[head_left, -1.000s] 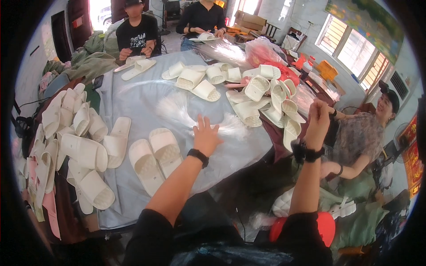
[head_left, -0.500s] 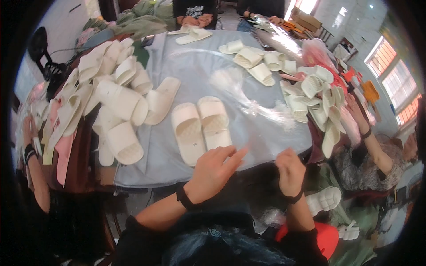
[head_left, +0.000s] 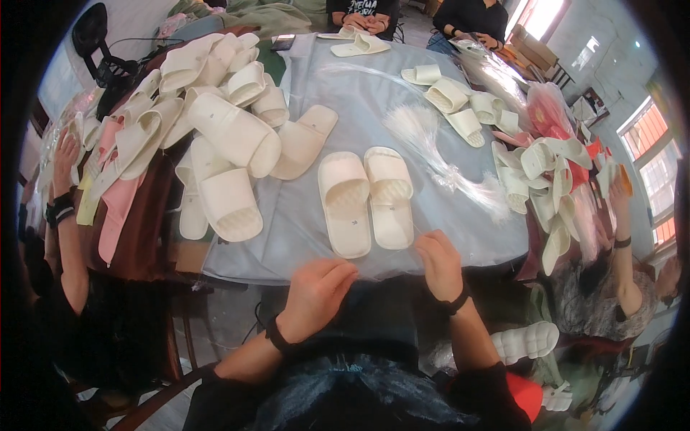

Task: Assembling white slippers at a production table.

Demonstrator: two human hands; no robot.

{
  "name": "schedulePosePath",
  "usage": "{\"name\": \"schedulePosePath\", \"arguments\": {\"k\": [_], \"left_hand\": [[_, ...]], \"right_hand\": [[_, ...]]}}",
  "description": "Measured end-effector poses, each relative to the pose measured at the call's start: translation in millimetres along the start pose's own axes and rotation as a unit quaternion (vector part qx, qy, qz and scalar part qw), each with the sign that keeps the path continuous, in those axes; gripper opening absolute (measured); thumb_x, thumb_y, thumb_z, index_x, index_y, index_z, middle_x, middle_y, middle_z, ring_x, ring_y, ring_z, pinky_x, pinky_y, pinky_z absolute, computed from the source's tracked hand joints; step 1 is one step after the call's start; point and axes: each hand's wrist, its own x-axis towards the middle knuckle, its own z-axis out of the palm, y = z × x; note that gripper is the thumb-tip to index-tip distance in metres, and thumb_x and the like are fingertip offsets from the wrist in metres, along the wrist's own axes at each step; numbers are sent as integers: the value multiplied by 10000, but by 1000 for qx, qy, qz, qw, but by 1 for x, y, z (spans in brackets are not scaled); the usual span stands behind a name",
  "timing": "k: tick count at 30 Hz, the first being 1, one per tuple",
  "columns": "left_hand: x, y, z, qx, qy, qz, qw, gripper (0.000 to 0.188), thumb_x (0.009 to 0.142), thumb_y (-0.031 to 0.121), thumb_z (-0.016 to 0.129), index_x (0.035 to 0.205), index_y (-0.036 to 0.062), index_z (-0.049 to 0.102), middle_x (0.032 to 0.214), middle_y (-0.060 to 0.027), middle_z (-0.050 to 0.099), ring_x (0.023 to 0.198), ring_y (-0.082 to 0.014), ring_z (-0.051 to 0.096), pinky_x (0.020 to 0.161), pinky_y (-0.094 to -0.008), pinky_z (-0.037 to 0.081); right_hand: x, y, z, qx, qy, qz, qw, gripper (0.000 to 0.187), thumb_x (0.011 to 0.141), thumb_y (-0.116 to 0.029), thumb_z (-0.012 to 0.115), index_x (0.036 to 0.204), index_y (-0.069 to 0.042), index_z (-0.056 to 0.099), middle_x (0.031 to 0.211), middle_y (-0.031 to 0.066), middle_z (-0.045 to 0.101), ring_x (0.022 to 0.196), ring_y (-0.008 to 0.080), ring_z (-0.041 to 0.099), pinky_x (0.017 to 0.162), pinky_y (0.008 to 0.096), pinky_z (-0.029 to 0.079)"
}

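Observation:
A pair of cream slippers, the left slipper [head_left: 346,233] and the right slipper [head_left: 394,221], lies side by side on the grey cloth [head_left: 280,237] with toe openings pointing toward me. My left hand [head_left: 316,293] is just below the left slipper at the table's near edge. Its thumb and fingers are pinched together, slightly blurred. Close to the toe end of the right slipper is my right hand [head_left: 440,263], fingers bent and pressed together. Anything thin held in either hand is too small to make out. A bundle of clear plastic strands [head_left: 445,172] lies beyond, tied in the middle.
At left rises a heap of cream slippers [head_left: 230,136], with pink pieces [head_left: 121,208] beside it. More slippers [head_left: 553,179] pile up at right, near clear and red plastic bags [head_left: 550,108]. Co-workers' hands [head_left: 66,154] show at both sides, and people sit across the table.
The view has swung, shifting the table rightward and upward. My left hand has drawn back from the right slipper and closed its spread fingers. My right hand has come nearer to the right slipper.

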Motion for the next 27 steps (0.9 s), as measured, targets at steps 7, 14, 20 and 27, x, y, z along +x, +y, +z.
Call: {"name": "schedulePosePath", "arguments": {"k": [7,14,20,27], "left_hand": [[2,5,9,-90,-39,-43,994,111,818,51,696,917,8,670,860,-133,676,726,-286,651,623,-344,516],[6,6,11,-140,-78,-138,977,122,867,65,657,966,-7,665,876,-143,682,706,-246,647,597,-308,492],[35,-31,25,-104,-51,-137,984,146,882,120,636,934,-10,675,840,-163,677,727,-289,646,646,-340,488],[69,-76,28,43,-56,-117,991,178,883,141,589,932,-2,681,875,-184,671,799,-362,638,678,-407,492]], "right_hand": [[12,19,10,-18,-34,4,999,132,822,56,586,942,2,581,879,143,558,793,310,571,692,344,472],[33,46,19,-10,-92,-1,996,149,817,50,552,953,-3,576,928,147,556,849,328,566,736,358,470],[65,65,31,-10,-119,-41,992,97,868,-39,533,961,-21,555,920,142,569,891,333,574,742,374,477],[91,73,31,-80,-221,-55,970,239,868,-71,536,1101,-76,588,1119,107,622,982,303,613,806,379,510]]}}
